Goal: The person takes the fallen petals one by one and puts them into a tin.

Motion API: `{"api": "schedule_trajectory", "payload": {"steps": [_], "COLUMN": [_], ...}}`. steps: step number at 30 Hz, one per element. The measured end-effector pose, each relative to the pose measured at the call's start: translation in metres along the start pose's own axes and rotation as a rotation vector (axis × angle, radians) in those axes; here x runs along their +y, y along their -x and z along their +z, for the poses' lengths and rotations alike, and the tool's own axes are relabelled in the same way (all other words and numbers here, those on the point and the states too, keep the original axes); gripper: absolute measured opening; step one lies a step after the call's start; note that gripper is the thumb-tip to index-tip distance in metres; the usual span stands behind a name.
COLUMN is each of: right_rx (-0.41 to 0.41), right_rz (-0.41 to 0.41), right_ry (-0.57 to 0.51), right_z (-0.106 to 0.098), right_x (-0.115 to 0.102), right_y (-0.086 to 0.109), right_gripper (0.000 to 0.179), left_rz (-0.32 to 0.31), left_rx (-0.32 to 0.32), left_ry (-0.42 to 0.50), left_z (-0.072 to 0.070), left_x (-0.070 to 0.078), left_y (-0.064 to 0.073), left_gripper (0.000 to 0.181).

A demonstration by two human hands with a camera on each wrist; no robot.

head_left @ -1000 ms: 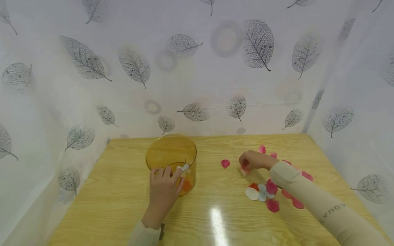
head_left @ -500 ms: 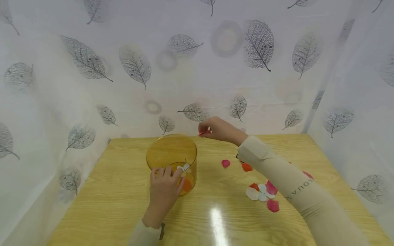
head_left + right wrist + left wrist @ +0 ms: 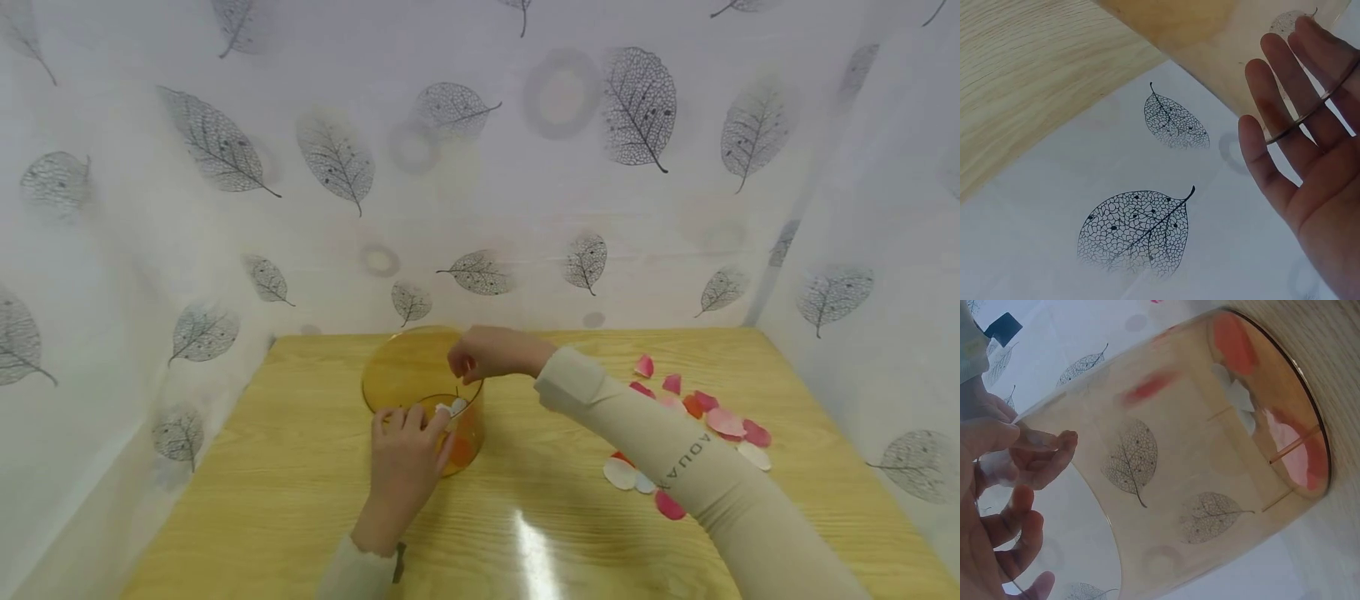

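A clear amber cylindrical container (image 3: 408, 358) stands on the table, its wide mouth upward. My left hand (image 3: 408, 475) holds its near rim, fingers over the edge and thumb at the side. Over the mouth at the far right is my right hand (image 3: 495, 352). In the right wrist view, its fingers (image 3: 1266, 94) are loosely extended with no petal visible between them. The left wrist view shows a blurred red petal (image 3: 1150, 386) midway inside the container. White petals (image 3: 1240, 397), an orange-red petal (image 3: 1234, 344) and a pink one (image 3: 1291, 444) lie at the bottom.
Loose pink and red petals (image 3: 723, 421) are scattered on the right of the wooden table (image 3: 300, 500). A white petal (image 3: 619, 473) and a dark pink petal (image 3: 670, 505) lie closer, partly behind the right sleeve. Leaf-printed white sheeting (image 3: 525, 208) surrounds the table.
My right hand has carried a petal leftward from the table to the container's mouth and let it go. My left hand has stayed at the rim. The head view has shifted slightly.
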State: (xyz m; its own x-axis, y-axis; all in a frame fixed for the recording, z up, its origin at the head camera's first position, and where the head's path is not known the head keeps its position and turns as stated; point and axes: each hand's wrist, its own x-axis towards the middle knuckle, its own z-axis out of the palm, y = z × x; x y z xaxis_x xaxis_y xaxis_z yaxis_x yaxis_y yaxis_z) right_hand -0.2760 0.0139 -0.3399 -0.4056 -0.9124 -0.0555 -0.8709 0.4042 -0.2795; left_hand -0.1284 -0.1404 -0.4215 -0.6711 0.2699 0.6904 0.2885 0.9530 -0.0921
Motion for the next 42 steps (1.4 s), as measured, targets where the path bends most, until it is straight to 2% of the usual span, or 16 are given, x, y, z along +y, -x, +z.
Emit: {"api": "schedule_trajectory", "payload": {"steps": [3,7,10,13,19,27,34,36,42], "right_rx": [0.026,0.139,0.22,0.247,0.205,0.106,0.08,0.092,0.09], "right_rz": [-0.002,-0.02,-0.006,0.052,0.172,0.345,0.458,0.457,0.43], "right_ry": [0.02,0.024,-0.001,-0.016,-0.014,-0.076,-0.11,-0.118,-0.043], "right_z": [-0.004,-0.01,-0.015,-0.017,-0.002,0.054,0.091,0.097,0.108], "right_x": [-0.002,0.0,0.005,0.012,0.04,0.089,0.111,0.114,0.122], "right_y": [0.005,0.018,0.035,0.058,0.109,0.164,0.178,0.178,0.176], "right_gripper": [0.008,0.009,0.008,0.008,0.009,0.015,0.029,0.031,0.029], "left_rz": [-0.001,0.003,0.007,0.01,0.002,0.01,0.019,0.017,0.016], "left_rx": [-0.007,-0.002,0.003,0.011,0.013,0.034,0.043,0.037,0.029], "left_ry": [-0.006,-0.013,-0.015,-0.013,0.001,0.002,-0.011,-0.014,-0.011], "left_z": [-0.001,-0.002,-0.001,0.0,0.0,0.003,0.002,0.001,0.001], "left_x": [0.0,0.0,0.001,0.001,0.001,0.001,-0.001,0.0,0.001], "left_y": [0.0,-0.001,-0.001,-0.001,0.0,0.0,0.0,0.0,0.0], "left_gripper": [0.034,0.034,0.034,0.033,0.032,0.033,0.034,0.034,0.036]}}
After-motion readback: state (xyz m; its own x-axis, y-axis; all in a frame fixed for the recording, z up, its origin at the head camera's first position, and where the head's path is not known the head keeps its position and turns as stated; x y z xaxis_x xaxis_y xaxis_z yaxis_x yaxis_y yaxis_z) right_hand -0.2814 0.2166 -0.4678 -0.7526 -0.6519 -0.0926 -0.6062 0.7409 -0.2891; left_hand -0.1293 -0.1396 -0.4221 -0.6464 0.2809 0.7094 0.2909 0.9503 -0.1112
